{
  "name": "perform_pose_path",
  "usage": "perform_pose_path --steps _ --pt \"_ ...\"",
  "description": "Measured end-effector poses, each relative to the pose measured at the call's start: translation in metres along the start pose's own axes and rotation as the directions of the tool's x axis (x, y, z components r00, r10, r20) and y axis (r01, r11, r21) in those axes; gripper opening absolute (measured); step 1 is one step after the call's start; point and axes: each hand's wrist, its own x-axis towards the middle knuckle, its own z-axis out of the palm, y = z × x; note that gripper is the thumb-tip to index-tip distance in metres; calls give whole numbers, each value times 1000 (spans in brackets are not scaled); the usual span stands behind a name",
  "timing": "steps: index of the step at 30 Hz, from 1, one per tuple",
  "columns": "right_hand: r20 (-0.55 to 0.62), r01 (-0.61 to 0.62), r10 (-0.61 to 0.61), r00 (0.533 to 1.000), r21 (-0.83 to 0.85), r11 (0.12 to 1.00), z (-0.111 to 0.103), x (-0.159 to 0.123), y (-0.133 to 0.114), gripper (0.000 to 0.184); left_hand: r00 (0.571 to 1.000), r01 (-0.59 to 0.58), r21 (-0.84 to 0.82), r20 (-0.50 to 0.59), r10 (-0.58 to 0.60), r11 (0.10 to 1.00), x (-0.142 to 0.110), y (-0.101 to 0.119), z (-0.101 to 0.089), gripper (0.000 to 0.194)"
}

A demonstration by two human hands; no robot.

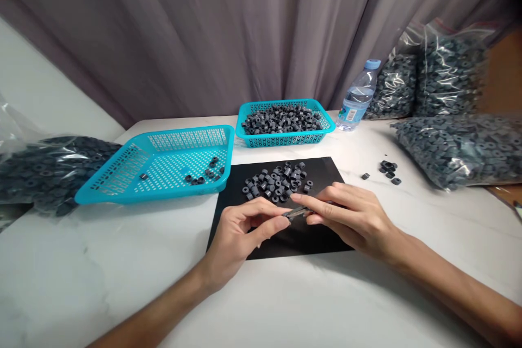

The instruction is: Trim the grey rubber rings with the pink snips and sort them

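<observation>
We observe the left hand [240, 231] above the near part of the black mat [265, 248], thumb and index finger pinched on a small dark piece [287, 216]; the right hand [359, 215] has its fingers closed on a slim tool [302, 211], its tip at that piece; fingers partly cover the tool, so we cannot certify its type; we note a heap of grey ring-shaped pieces [277, 180] just beyond the hands, on the mat; a teal basket with few pieces [142, 196] stands left, a fuller teal basket [285, 141] far; we record a water bottle [355, 102] far right.
</observation>
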Motion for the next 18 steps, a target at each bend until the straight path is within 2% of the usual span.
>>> perform_pose_path --steps 9,15,18 --pt "-15 30 -30 999 1 1000 -1 1 -2 39 998 32 -51 49 -30 998 2 -1 -2 11" --pt "-36 15 -14 999 9 1000 0 3 -3 37 999 32 -32 38 -31 999 2 -2 -2 11" --pt "-58 12 -11 998 3 1000 -2 5 -4 37 1000 14 -27 -15 -15 1000 2 -2 -1 13"
